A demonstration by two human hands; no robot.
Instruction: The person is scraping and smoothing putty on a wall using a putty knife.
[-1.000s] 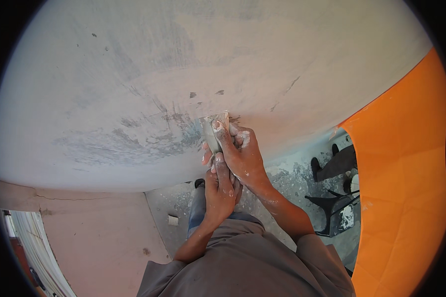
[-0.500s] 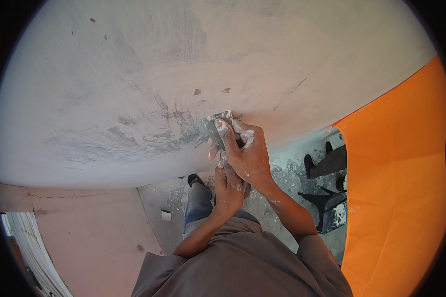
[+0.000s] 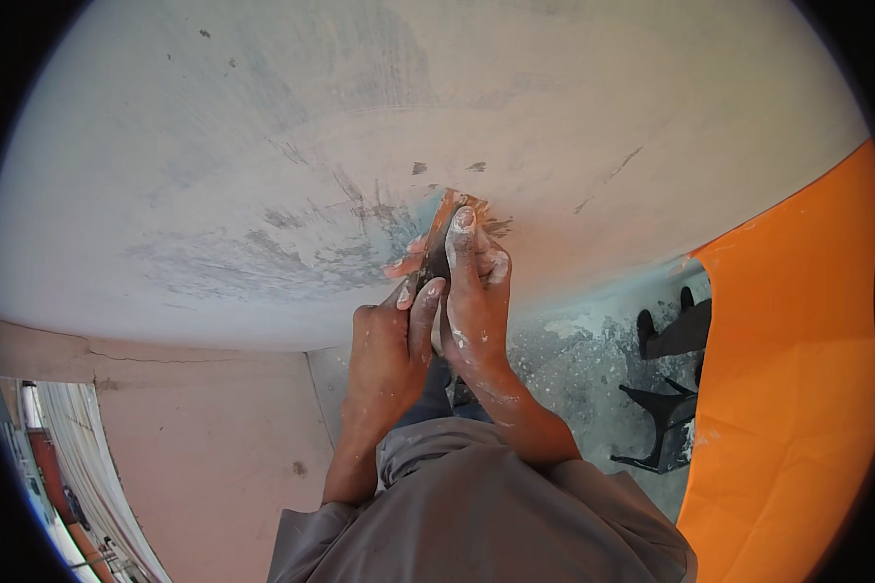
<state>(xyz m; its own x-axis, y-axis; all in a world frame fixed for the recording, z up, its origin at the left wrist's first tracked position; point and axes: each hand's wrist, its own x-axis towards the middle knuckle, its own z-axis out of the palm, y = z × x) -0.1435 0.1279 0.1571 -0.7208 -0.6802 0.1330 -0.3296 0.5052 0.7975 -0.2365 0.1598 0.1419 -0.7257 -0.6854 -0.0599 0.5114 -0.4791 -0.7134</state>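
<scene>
A putty knife (image 3: 437, 243), its flat blade smeared and catching an orange sheen, stands in front of the plastered wall (image 3: 262, 126), its tip at or near the surface. My right hand (image 3: 476, 287) is closed on it, thumb laid along the blade's right side. My left hand (image 3: 389, 335) closes around its lower left part, fingers behind and thumb in front. Whether a second blade lies between the hands I cannot tell. White compound coats the fingers of both hands. Grey scuffed patches (image 3: 253, 257) mark the wall left of the knife, with small dark spots just above.
An orange sheet (image 3: 778, 369) hangs at the right. Beside it are another person's leg and shoe (image 3: 666, 335) and a black stand-like object (image 3: 659, 423) on the splattered floor (image 3: 564, 355). A pinkish wall (image 3: 204, 437) and a pale curtain (image 3: 97, 466) are at the left.
My right hand has turned the blade more upright and edge-on. My left hand has risen from beneath the right wrist to the knife's left side. The view has shifted slightly left.
</scene>
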